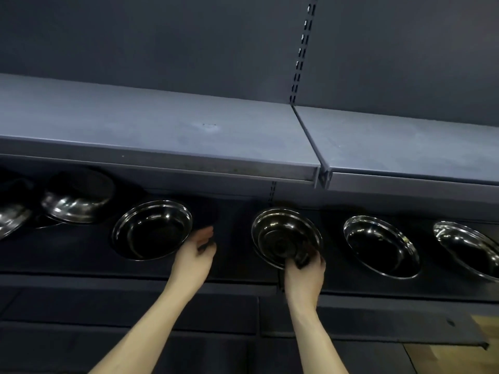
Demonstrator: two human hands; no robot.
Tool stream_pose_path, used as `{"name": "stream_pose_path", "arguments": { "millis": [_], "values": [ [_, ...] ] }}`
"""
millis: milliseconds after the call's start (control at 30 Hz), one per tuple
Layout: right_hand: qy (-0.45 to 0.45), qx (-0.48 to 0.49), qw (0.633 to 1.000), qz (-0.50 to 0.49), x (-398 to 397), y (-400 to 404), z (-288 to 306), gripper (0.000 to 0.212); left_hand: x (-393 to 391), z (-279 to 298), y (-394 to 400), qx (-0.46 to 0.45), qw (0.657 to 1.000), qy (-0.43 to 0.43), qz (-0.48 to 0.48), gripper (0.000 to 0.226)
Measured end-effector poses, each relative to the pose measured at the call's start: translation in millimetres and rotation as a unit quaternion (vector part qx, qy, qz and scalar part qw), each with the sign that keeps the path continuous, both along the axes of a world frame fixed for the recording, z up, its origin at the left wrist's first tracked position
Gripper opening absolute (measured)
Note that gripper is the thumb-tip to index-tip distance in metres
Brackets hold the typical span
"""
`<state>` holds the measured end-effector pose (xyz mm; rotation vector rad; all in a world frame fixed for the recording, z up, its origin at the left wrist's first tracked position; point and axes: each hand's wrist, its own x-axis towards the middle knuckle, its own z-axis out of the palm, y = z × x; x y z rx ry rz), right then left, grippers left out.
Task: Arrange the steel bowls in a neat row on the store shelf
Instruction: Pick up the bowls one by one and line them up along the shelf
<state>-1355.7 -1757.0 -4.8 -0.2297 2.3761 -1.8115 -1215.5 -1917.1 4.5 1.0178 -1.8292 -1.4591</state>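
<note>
Down on the dark lower shelf [237, 265] the right hand [305, 273] grips the near rim of a stack of nested steel bowls [283, 236], fingers curled round its edge at five o'clock. At its nine o'clock the left hand [193, 255] hangs loosely spread beside a single bowl [152, 229], apparently just off its rim and holding nothing. Two more bowls [382, 248] sit at three o'clock, each holding nothing, and upturned ones [77, 203] lie far left.

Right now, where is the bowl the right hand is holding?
The held bowl sits mid-row on the dark lower shelf, below the grey shelf's seam, gripped at its near rim by the right hand, between two open bowls.
</note>
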Motion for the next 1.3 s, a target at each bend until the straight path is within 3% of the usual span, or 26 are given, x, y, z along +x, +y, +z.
{"name": "stream_pose_path", "arguments": {
  "millis": [233,400,767,1300],
  "values": [
    [-0.052,0.018,0.976,0.212,60,-59,-7,0.036,62,10,-14,-0.016,0.997,0.014,0.081,0.031],
    [-0.049,0.028,0.952,0.3,105,-98,-3,0.032,106,9,-34,-0.037,0.991,-0.011,0.131,0.027],
    [-0.04,0.025,0.934,0.355,177,-161,5,0.029,186,-7,-80,-0.02,0.983,-0.022,0.183,0.029],
    [-0.083,-0.024,0.906,0.414,169,-224,9,0.032,178,-3,-118,-0.036,0.975,-0.066,0.208,0.031]
  ]
}}
